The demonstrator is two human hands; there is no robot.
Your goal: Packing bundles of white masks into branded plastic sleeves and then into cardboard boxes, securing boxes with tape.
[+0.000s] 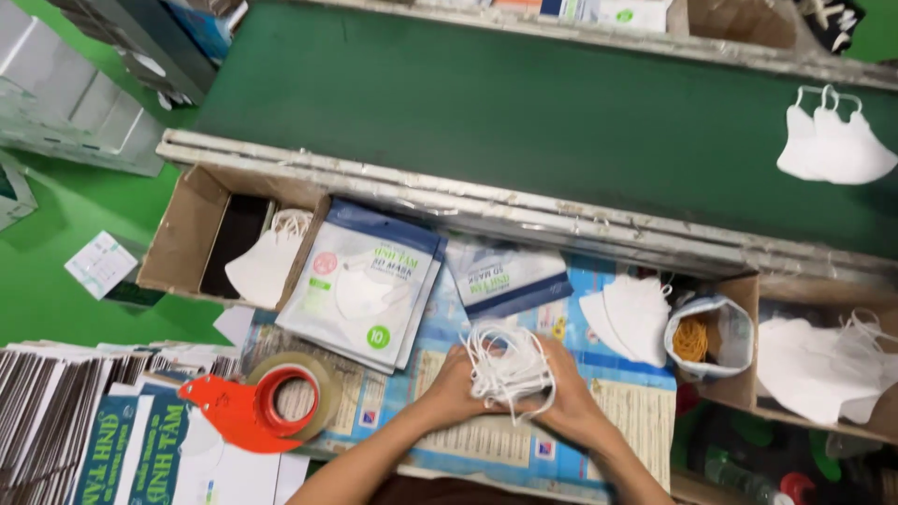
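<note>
Cardboard and printed paper sheets cover the worktable (645,411), which sits against a dark green conveyor belt (524,112) with a scuffed metal rail; green floor shows at the left. Left hand (454,385) and right hand (566,400) are clasped around a stack of white masks (505,360), soft, with looping ear cords, at the table's middle. Glossy mask pouches (360,285) lie just beyond, an orange tape dispenser (262,407) to the left

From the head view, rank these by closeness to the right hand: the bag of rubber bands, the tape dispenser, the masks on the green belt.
Measured from the right hand:
1. Bag of rubber bands, just to its right, beside the cardboard box.
2. Tape dispenser, far to the left, past the left hand.
3. Masks on the green belt, up at the far right.
</note>
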